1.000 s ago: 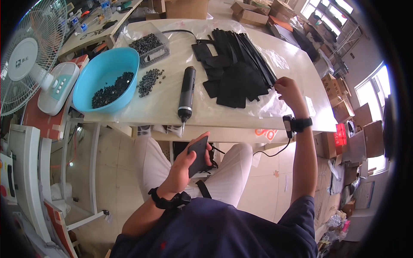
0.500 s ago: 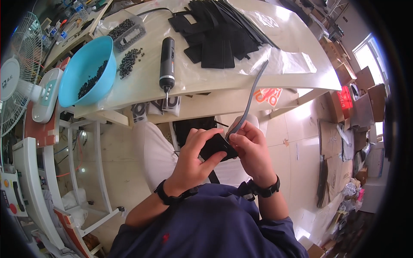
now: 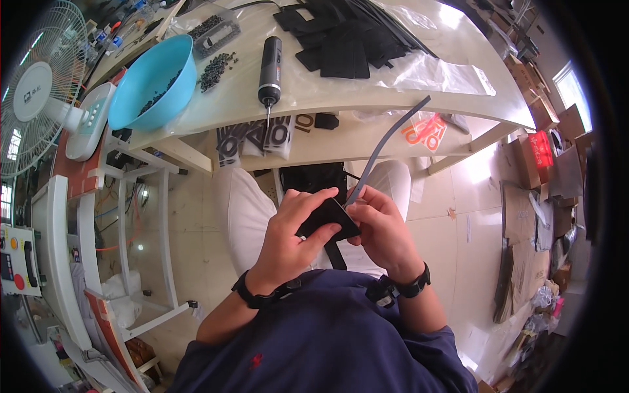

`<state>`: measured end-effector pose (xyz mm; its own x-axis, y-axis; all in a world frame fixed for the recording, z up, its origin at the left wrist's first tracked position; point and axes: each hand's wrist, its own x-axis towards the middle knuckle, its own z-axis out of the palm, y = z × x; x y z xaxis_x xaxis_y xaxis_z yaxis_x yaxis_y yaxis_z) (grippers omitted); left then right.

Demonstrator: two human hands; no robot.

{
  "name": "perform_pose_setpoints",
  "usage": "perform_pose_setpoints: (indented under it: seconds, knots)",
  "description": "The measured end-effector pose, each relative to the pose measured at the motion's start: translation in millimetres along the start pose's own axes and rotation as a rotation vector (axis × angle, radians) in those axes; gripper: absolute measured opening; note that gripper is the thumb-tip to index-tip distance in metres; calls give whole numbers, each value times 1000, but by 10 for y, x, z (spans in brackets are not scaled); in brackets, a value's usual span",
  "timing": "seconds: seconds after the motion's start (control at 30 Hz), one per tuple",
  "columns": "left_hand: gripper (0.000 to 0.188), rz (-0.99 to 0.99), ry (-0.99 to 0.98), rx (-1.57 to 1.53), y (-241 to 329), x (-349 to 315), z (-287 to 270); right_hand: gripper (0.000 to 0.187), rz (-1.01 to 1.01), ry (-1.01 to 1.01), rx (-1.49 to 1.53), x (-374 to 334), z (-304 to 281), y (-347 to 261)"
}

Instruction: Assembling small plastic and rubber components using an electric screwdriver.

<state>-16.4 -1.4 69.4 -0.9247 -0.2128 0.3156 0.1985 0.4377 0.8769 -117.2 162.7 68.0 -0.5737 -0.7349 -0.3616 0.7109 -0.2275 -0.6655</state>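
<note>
While the left hand (image 3: 285, 232) pinches a flat black piece (image 3: 333, 221) above the person's lap, with thumb on the near side and fingers along its far edge, the right hand (image 3: 383, 230) grips the near end of a long dark grey strap (image 3: 385, 141) at that piece's right edge. Whether the strap end is already joined to it, the fingers hide. The strap curves away to the far right, its other end in line with the near edge of the bench (image 3: 458, 109). For this fitting, it would help to keep the black piece flat and still in the left hand, hold the strap close to its end so that it cannot twist, and square the two edges before pressing. Beyond, on the bench, a dark cylindrical screwdriver (image 3: 270, 69) lies with its tip toward the person; to its right is a heap of black pieces and strips (image 3: 350, 49), to its left small dark parts (image 3: 215, 72) and a blue basin (image 3: 171, 105).
</note>
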Motion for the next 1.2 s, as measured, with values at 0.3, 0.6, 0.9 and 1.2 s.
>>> perform_pose_setpoints:
  seconds: [0.3, 0.6, 0.9, 1.2]
  knots:
    - [47, -37, 28, -13, -136, -134, -60, 18, -116, -104, -535, -6, 40, 22]
    - [51, -88, -82, -101, -312, -81, -157, 33, -197, -13, -825, 19, 42, 130]
    - [36, -270, 55, -242, -442, -274, -139, 19, -437, 3, -895, 22, 206, 284]
    - [42, -334, 39, -152, -365, -382, -221, 13, -291, 32, -630, -7, 257, 414]
